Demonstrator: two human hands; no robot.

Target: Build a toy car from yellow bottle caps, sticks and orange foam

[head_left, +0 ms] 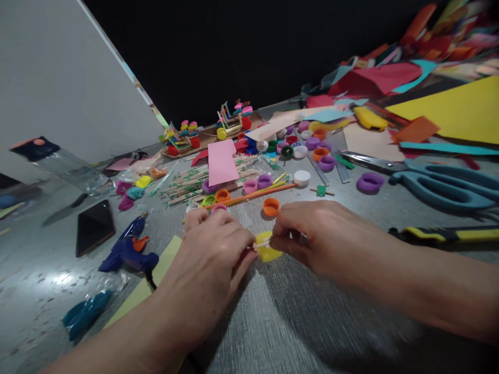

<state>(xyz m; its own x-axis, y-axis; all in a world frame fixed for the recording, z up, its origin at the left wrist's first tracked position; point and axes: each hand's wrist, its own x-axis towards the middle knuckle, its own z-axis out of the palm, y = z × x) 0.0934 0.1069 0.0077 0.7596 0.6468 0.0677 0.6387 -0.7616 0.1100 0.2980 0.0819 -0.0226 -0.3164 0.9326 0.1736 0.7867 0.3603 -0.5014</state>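
Note:
Between my two hands is a small yellow piece [268,253], rounded and slightly shiny, with a short pale stick [263,243] lying across it. My left hand [218,244] pinches at its left edge, fingers closed. From the other side, the closed thumb and fingertips of my right hand [312,234] grip its right edge. Both sets of fingertips partly cover the piece, so its exact kind is unclear. Just beyond it lies an orange bottle cap [271,207]. A short stick with a green wrap [321,191] rests past my right hand.
Blue-handled scissors [448,182] and a yellow-black cutter [452,235] lie at right. A blue glue gun [127,249], a phone [95,227] and a bottle [66,166] are at left. Bottle caps, wrapped sticks [187,184] and coloured paper [460,111] spread behind; small models [232,122] stand farther back.

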